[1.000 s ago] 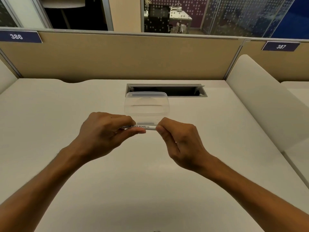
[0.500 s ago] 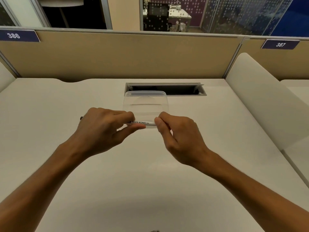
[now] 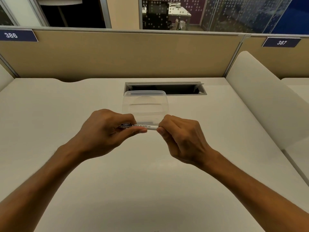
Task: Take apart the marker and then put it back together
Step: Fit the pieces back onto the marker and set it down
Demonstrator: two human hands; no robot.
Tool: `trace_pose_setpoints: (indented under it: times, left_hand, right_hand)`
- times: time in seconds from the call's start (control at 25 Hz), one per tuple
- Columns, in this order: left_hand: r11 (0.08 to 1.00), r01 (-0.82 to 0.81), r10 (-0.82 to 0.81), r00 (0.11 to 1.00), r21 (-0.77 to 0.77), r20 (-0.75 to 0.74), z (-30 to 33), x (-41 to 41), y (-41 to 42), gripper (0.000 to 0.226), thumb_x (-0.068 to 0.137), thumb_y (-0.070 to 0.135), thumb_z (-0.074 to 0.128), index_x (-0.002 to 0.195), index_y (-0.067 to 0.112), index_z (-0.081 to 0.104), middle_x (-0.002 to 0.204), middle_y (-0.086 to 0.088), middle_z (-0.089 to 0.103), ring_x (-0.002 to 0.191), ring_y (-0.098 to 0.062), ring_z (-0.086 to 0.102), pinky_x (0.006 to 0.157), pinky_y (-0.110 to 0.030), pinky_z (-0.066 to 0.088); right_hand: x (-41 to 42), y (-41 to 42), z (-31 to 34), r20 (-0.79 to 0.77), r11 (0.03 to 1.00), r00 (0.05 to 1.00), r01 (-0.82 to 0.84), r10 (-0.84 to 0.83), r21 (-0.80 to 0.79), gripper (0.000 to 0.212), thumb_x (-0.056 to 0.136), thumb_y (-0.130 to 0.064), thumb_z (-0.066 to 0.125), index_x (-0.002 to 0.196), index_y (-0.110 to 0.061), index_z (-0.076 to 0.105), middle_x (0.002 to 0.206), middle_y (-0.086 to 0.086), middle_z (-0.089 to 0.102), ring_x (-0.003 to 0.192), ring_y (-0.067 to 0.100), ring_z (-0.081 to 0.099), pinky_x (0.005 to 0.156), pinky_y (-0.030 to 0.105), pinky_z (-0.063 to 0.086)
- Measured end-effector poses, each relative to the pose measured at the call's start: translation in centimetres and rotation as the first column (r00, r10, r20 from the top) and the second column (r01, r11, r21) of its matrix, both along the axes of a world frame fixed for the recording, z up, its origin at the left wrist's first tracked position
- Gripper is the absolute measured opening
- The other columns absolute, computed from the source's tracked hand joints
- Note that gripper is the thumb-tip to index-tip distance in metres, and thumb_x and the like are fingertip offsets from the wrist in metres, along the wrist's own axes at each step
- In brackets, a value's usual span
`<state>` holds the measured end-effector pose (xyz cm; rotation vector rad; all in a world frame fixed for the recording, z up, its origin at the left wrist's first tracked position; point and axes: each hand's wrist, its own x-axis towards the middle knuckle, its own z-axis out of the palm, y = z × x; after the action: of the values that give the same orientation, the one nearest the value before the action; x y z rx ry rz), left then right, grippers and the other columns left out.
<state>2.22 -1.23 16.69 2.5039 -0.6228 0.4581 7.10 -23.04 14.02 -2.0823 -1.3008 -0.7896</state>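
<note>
Beige partition panels (image 3: 117, 54) are closing off the back of a pale desk (image 3: 66, 114), with number plates reading 386 (image 3: 17, 35) and 387 (image 3: 281, 42) sitting on them, and glass-walled offices are showing beyond. A cable slot (image 3: 182, 88) is lying open in the desk near the back edge. Just in front of it a clear plastic box (image 3: 145, 106) is resting on the surface, lid side showing, see-through all the way.

Both bare forearms are reaching in from the bottom corners — and the two hands are meeting in the middle, held above the desk just in front of that box. The marker (image 3: 143, 126) is lying level between them, white barrel, with "WHITE BOARD" printed along it and a dark "MARKER" band further left. The left hand (image 3: 103, 133) is curling round the left part of the barrel, thumb stretched along the underside and fingers folded over the top, so that end is hidden inside the grip. The right hand (image 3: 182, 138) is pinching the right end between thumb and forefinger — other fingers tucked in — and whether a cap is under those fingertips cannot be told. Only the middle stretch of the marker is showing between the two grips.
</note>
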Motion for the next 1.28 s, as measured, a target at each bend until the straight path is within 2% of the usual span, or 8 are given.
trace_pose_setpoints:
  times: [0.12, 0.32, 0.44, 0.52, 0.6, 0.8, 1.12, 1.28]
  left_hand:
    - [0.995, -0.054, 0.043, 0.991, 0.083, 0.127, 0.0, 0.0, 0.1, 0.044, 0.085, 0.054, 0.054, 0.076, 0.016, 0.075, 0.054, 0.002, 0.063, 0.04, -0.019, 0.049, 0.037, -0.032, 0.042]
    - [0.921, -0.111, 0.022, 0.972, 0.372, 0.235, -0.6, -0.1, 0.4, 0.041, 0.089, 0.049, 0.052, 0.074, 0.015, 0.07, 0.058, 0.001, 0.068, 0.034, -0.022, 0.05, 0.042, -0.015, 0.029]
    - [0.953, -0.071, 0.016, 0.982, 0.294, 0.186, -0.8, 0.1, 0.3, 0.046, 0.088, 0.052, 0.048, 0.074, 0.015, 0.07, 0.057, 0.0, 0.068, 0.038, -0.02, 0.055, 0.039, -0.021, 0.04]
    - [0.978, -0.069, 0.046, 0.992, 0.197, 0.117, -0.7, 0.1, 0.2, 0.052, 0.087, 0.058, 0.044, 0.075, 0.016, 0.07, 0.057, -0.001, 0.067, 0.043, -0.023, 0.059, 0.04, -0.034, 0.048]
    - [0.99, -0.07, 0.065, 0.997, 0.126, 0.047, -0.5, 0.0, 0.2, 0.054, 0.085, 0.062, 0.043, 0.076, 0.017, 0.071, 0.052, -0.001, 0.062, 0.043, -0.022, 0.053, 0.04, -0.037, 0.046]
    - [1.0, -0.03, 0.03, 0.999, 0.005, -0.04, 0.0, -0.1, -0.1, 0.044, 0.084, 0.057, 0.053, 0.073, 0.018, 0.072, 0.044, 0.004, 0.045, 0.04, -0.019, 0.036, 0.04, -0.035, 0.034]
    - [0.989, -0.078, 0.061, 0.989, 0.127, 0.133, 0.3, -0.4, -0.3, 0.048, 0.086, 0.057, 0.05, 0.073, 0.017, 0.073, 0.053, 0.003, 0.063, 0.04, -0.019, 0.049, 0.037, -0.03, 0.043]
    - [0.939, -0.12, 0.024, 0.958, 0.322, 0.287, 0.0, -0.5, 0.4, 0.037, 0.087, 0.047, 0.059, 0.074, 0.013, 0.071, 0.057, 0.001, 0.066, 0.036, -0.022, 0.049, 0.039, -0.019, 0.032]
  right_hand:
    - [-0.7, 0.6, -0.3, -0.35, 0.997, 0.936, -0.006, 0.034, 0.081, 0.033, 0.101, -0.024, 0.037, 0.071, -0.016, 0.046, 0.057, -0.007, 0.041, 0.046, 0.014, 0.034, 0.042, 0.029, 0.03]
    - [-0.8, 0.8, 0.2, -0.963, 0.959, 0.058, 0.089, 0.264, 0.268, 0.043, 0.103, -0.024, 0.037, 0.06, -0.017, 0.04, 0.052, -0.01, 0.031, 0.046, 0.011, 0.03, 0.046, 0.023, 0.032]
    - [-1.1, 0.6, -0.3, -0.904, 0.984, 0.407, 0.056, 0.131, 0.168, 0.04, 0.101, -0.029, 0.039, 0.062, -0.022, 0.044, 0.05, -0.009, 0.04, 0.045, 0.014, 0.039, 0.047, 0.026, 0.036]
    - [-1.0, 0.2, -0.6, -0.524, 0.997, 0.849, 0.077, -0.064, 0.002, 0.029, 0.1, -0.03, 0.041, 0.072, -0.022, 0.048, 0.056, -0.008, 0.046, 0.047, 0.014, 0.042, 0.045, 0.028, 0.035]
    - [-0.5, -0.3, -0.5, -0.159, 0.992, 0.982, 0.084, -0.098, -0.092, 0.025, 0.098, -0.026, 0.043, 0.081, -0.015, 0.058, 0.065, -0.003, 0.056, 0.049, 0.017, 0.045, 0.043, 0.03, 0.036]
    - [0.2, -0.8, 0.2, 0.063, 0.993, 0.998, 0.036, -0.029, -0.114, 0.039, 0.1, -0.025, 0.038, 0.081, -0.005, 0.065, 0.068, 0.007, 0.06, 0.048, 0.02, 0.046, 0.048, 0.021, 0.028]
    - [-0.9, -0.2, 0.0, -0.282, 0.998, 0.959, -0.023, 0.039, 0.062, 0.029, 0.099, -0.02, 0.04, 0.075, -0.011, 0.053, 0.063, 0.002, 0.053, 0.049, 0.017, 0.041, 0.045, 0.031, 0.034]
    - [-1.7, 0.6, 0.3, -0.812, 0.969, 0.545, -0.006, 0.21, 0.247, 0.038, 0.103, -0.02, 0.036, 0.065, -0.019, 0.045, 0.051, -0.007, 0.042, 0.043, 0.013, 0.043, 0.046, 0.024, 0.038]
